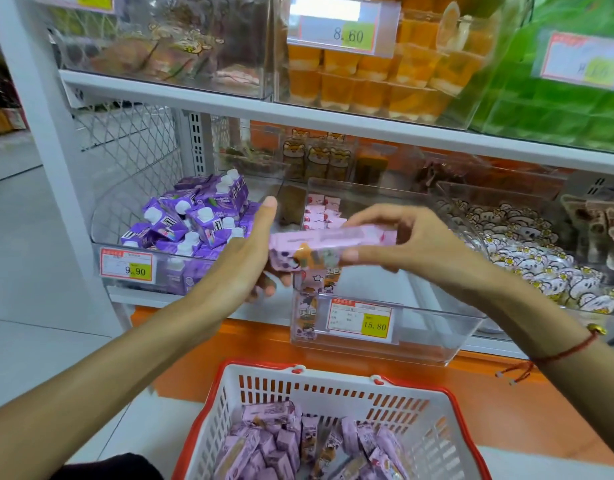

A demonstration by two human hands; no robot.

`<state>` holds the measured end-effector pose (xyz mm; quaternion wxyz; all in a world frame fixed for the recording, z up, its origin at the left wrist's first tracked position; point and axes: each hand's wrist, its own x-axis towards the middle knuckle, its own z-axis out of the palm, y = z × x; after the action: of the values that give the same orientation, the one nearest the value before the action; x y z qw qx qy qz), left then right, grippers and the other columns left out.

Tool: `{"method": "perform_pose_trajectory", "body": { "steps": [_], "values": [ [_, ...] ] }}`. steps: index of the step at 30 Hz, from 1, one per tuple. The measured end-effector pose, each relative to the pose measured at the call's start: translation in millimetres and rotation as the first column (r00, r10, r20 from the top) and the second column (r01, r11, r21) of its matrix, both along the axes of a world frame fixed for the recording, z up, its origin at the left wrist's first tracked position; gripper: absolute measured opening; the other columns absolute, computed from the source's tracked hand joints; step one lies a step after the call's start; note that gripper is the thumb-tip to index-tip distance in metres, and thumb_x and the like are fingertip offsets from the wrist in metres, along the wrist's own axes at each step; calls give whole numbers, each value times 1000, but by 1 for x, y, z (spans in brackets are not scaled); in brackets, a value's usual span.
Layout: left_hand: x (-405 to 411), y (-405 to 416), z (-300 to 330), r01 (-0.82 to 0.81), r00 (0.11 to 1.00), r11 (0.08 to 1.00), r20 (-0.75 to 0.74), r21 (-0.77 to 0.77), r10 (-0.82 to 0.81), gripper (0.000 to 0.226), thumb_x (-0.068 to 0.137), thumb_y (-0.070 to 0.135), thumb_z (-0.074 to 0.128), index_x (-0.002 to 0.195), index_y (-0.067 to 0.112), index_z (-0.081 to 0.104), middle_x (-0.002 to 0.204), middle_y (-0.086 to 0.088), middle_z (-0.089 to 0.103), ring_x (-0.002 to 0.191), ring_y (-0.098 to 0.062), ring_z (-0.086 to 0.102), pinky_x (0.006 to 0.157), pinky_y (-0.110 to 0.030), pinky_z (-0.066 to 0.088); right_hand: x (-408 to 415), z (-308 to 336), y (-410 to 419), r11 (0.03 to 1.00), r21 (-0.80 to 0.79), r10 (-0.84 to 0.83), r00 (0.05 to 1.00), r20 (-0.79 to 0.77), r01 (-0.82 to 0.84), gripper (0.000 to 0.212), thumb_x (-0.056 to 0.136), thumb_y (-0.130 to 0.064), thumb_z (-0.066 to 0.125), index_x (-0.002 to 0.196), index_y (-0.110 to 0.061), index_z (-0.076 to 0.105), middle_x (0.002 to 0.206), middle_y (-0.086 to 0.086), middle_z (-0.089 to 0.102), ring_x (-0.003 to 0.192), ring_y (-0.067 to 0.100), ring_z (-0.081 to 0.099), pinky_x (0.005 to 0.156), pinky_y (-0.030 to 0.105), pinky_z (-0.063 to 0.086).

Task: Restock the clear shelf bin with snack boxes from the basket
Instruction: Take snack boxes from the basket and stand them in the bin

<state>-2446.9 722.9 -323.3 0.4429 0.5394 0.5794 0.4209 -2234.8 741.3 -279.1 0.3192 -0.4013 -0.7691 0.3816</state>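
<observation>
Basket (416, 410) is seen nearest, below the grip, part-filled with purple snack boxes (284, 441). Above it, a row of pink snack boxes (329, 249) is held level between both hands. Left hand (250, 251): thumb straight up, fingers curled under the row's left end. Right hand (402, 239): fingers over the top, thumb on the near face, right end pinched. Just behind and under the grip, the clear bin (447, 327) is seen, price tag 15.80 (361, 320) on its front, a few boxes stacked at its left wall. Left of the grip: bin of purple cartons (194, 220). Right: wrapped sweets (527, 251).
</observation>
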Motion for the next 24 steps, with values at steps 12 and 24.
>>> {"method": "perform_pose_trajectory", "body": {
  "steps": [12,24],
  "values": [
    [12,10,-43,87,996,990,-8,112,-87,48,93,34,52,139,29,37,133,11,47,110,-6,51,105,-37,40,-5,-43,66,938,-201,-174,883,436,284,24,68,-7,83,80,-8,62,73,1,64,59,6,58,45,9,43],
    [2,15,-46,145,984,970,73,193,-162,21,94,25,52,108,41,55,117,14,59,110,-8,59,68,-11,49,-18,-62,86,888,-410,-117,965,235,208,65,72,10,74,127,-11,49,90,-3,65,80,11,67,72,20,58]
  ]
}}
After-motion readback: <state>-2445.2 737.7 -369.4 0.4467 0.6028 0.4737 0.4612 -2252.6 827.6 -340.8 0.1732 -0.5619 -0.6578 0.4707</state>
